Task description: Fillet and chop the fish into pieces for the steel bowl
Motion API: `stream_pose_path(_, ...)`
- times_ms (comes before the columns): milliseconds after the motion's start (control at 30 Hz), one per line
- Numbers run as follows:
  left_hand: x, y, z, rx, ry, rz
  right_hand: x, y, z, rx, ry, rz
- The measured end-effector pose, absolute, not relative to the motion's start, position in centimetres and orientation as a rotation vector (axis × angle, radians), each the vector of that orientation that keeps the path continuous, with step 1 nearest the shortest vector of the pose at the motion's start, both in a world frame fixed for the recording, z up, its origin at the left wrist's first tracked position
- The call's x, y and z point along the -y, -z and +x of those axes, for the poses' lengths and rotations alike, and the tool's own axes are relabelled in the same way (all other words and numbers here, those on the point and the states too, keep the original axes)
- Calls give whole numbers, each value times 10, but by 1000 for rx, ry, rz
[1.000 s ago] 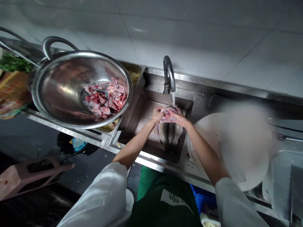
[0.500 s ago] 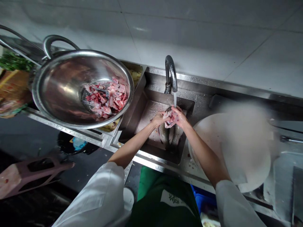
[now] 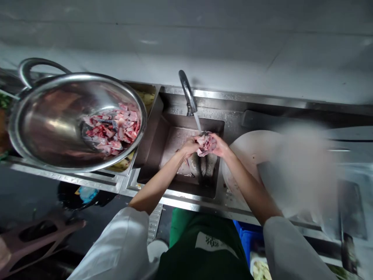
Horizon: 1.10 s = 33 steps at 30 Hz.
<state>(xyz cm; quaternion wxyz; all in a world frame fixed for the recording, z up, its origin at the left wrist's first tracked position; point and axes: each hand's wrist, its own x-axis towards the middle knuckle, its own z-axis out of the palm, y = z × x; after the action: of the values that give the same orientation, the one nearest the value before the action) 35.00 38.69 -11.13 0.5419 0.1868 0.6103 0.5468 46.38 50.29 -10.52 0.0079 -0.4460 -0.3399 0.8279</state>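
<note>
My left hand (image 3: pixel 189 147) and my right hand (image 3: pixel 220 145) meet over the steel sink (image 3: pixel 151 159), both closed on a pink, bloody piece of fish (image 3: pixel 205 143). Water from the curved tap (image 3: pixel 186 91) runs onto that piece. Below my hands a dark grey fish body (image 3: pixel 201 166) lies in the sink basin. To the left a large steel bowl (image 3: pixel 43 128) rests on the counter edge, tilted toward me, with several red and pink fish pieces (image 3: pixel 112 127) in it.
A round white cutting board (image 3: pixel 250 151) lies right of the sink, partly behind a blurred patch. A tray with yellowish scraps (image 3: pixel 145 97) sits behind the bowl. A pinkish stool (image 3: pixel 35 237) stands on the dark floor at lower left. A blue crate (image 3: pixel 247 241) is under the counter.
The view has swung right, so bowl, tap and sink sit further left in frame. My hands stay under the running water, still turning the fish piece between them.
</note>
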Motion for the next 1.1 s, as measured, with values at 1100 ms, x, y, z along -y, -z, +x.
stream_pose_path(1100,-406,156,534,-1753,-1153,1152,-475,69,864,2827,-722,-1978)
